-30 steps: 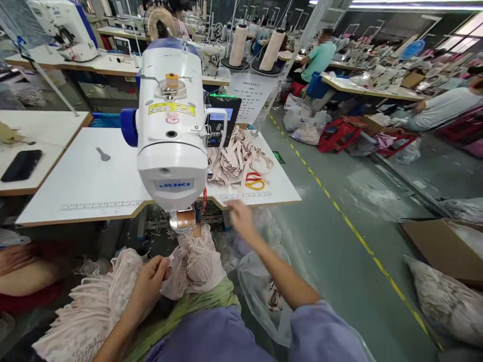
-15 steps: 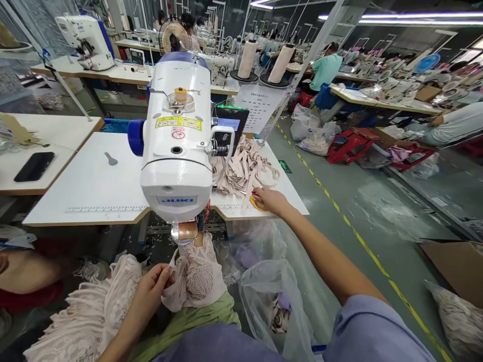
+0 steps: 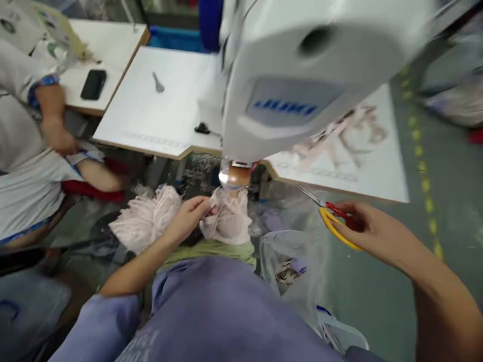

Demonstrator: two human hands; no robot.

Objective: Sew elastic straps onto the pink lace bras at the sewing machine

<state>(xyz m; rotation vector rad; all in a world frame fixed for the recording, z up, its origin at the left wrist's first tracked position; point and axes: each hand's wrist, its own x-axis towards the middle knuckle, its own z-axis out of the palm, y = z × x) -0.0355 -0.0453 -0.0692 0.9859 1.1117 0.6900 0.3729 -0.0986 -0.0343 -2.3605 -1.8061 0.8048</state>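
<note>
Right hand grips a pair of scissors, fingers curled around the red and yellow handles, the blades pointing away from the wrist, towards the table; they look closed, though the blur leaves that unsure. It is out over the floor, apart from the pale lace garment. Left hand pinches that garment's left edge between thumb and fingers. The garment lies on a green cloth just in front of the purple shirt, its upper end right at the working end of the sewing machine; whether it is clamped there cannot be told.

The step in hand appears to be readying the scissors while the other hand holds the garment. A cut at the garment would call for carrying the blades leftward, opening them and leaving the left fingers clear of their line.

Beside the cloth, on the right, a clear plastic bag stands open with dark and pale scraps and a lilac piece inside. Nearer the person sits a clear tub; what it holds is too blurred to name. Something blue, perhaps a bin, shows behind the white table, any contents out of sight
</note>
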